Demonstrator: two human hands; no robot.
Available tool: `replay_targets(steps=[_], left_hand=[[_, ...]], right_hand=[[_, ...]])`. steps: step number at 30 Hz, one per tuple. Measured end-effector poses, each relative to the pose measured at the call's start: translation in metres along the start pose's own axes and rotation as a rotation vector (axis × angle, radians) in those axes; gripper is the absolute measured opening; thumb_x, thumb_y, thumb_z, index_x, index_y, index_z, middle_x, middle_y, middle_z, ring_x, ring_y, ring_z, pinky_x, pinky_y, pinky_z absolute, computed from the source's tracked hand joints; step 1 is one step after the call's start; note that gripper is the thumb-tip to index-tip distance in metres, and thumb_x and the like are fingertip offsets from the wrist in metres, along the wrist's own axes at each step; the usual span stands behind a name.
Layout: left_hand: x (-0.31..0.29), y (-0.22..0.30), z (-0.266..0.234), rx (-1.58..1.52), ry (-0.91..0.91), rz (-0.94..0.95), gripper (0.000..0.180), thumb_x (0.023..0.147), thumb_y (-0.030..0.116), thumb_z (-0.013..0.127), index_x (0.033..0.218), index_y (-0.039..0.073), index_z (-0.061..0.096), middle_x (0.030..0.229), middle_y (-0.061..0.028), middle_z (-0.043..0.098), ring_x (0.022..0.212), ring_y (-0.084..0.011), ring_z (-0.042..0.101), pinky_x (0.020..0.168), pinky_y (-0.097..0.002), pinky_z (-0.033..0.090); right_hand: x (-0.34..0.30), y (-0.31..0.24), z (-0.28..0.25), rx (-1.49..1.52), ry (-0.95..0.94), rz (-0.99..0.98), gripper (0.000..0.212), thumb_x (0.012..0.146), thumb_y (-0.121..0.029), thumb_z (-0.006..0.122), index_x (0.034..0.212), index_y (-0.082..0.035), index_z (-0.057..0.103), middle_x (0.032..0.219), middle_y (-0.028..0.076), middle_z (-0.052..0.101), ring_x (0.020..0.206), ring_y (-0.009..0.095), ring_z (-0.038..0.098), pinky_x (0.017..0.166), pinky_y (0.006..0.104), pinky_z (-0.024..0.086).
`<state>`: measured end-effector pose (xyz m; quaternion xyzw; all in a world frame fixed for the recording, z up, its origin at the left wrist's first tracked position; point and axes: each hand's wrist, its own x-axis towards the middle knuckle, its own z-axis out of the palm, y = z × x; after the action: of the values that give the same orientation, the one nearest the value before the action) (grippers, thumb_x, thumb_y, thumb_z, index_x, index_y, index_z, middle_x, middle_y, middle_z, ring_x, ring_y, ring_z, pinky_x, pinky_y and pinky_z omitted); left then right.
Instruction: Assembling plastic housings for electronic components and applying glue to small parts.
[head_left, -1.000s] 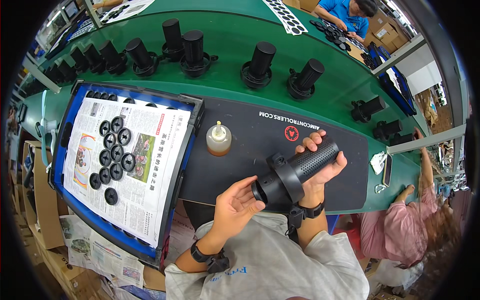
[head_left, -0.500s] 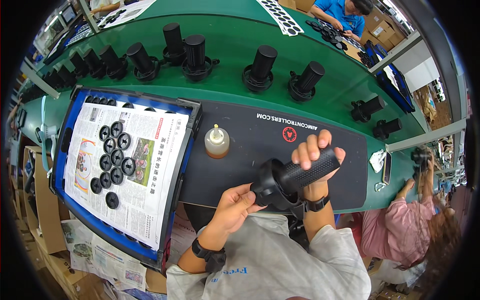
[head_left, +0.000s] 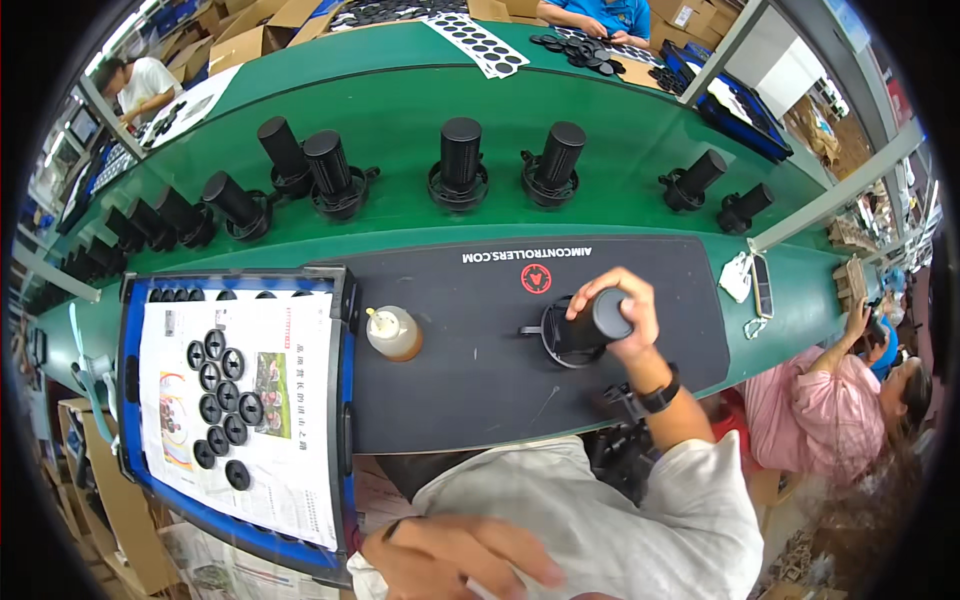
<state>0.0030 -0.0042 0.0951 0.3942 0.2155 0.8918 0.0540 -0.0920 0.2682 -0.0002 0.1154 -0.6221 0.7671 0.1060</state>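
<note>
My right hand [head_left: 637,318] is wrapped round the perforated cylinder of a black part with a ring-shaped base [head_left: 611,313]. The part is on the dark mat [head_left: 460,400], its ring and side tab facing left. My left hand [head_left: 460,548] is close in front of my shirt, low in the view, its fingers stretched out and somewhat blurred; I see nothing held in it. To the left of the part on the mat stands a small squeeze bottle [head_left: 395,335] of amber liquid with a pale nozzle.
A blue-edged tray [head_left: 345,400] at left bears newspaper with several round black caps [head_left: 228,396]. Similar black cylinder parts [head_left: 460,165] line the green bench behind the mat. A phone [head_left: 762,277] and crumpled tissue [head_left: 737,277] lie at right. Co-workers sit across and to the right.
The black part has gone from being tilted between both hands to the mat, with only my right hand on it. My left hand has let go and moved down toward my body. The view has shifted.
</note>
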Motion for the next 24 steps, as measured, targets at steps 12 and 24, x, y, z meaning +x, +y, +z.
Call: replay_targets(steps=[12,24], left_hand=[[0.019,-0.001,0.025,0.066,-0.049,0.243,0.027,0.092,0.025,0.056,0.090,-0.002,0.053,0.080,-0.0134,0.051,0.072,-0.0236,0.049,0.063,-0.0353,0.041],[-0.034,0.068,0.008,0.671,0.362,0.349,0.028,0.089,0.018,0.060,0.068,0.001,0.055,0.054,-0.0039,0.047,0.046,-0.0138,0.042,0.046,-0.0268,0.035]], right_hand=[[0.169,0.070,-0.232,-0.922,0.831,-0.451,0.031,0.089,-0.008,0.036,0.098,0.006,0.062,0.090,0.016,0.068,0.083,0.025,0.066,0.080,0.0361,0.052],[0.182,0.073,-0.305,-1.153,0.683,-0.408,0.034,0.091,-0.003,0.038,0.112,-0.002,0.064,0.113,0.013,0.065,0.109,0.023,0.059,0.098,0.0330,0.042]])
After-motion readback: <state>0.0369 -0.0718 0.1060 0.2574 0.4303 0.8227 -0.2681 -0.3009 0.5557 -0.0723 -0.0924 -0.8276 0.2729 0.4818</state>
